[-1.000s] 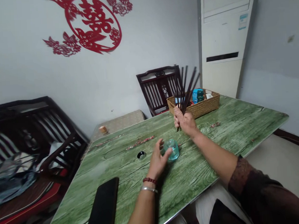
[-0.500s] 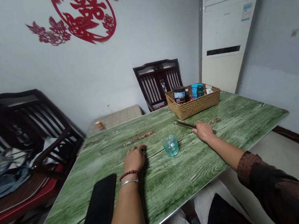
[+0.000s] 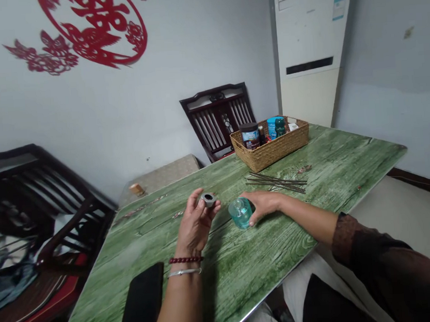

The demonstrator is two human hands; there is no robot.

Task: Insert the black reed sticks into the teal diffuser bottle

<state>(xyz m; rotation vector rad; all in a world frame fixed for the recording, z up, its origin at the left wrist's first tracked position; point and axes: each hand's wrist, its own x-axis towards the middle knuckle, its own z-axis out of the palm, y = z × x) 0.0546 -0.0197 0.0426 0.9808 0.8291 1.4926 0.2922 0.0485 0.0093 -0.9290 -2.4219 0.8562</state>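
My left hand (image 3: 196, 226) is raised above the table, palm turned up, its fingers closed around a small grey ring-shaped cap (image 3: 208, 200) with a dark hole in its top. Right beside it, a short clear-teal glass bottle (image 3: 240, 214) stands on the table. My right hand (image 3: 264, 203) grips this bottle from its right side, thumb at the front and fingers behind, partly hidden. Several thin dark sticks (image 3: 278, 182) lie in a loose, crossing bundle just beyond my right hand.
A woven basket (image 3: 273, 153) with jars and bottles stands toward the back of the green table (image 3: 332, 173). A black phone (image 3: 141, 301) lies left of my left forearm. Dark wooden chairs (image 3: 221, 119) stand behind and to the left.
My right hand has let go of the sticks, now spread on the table, and moved left onto the glass bottle. My left hand has lifted and turned up, showing the grey cap.
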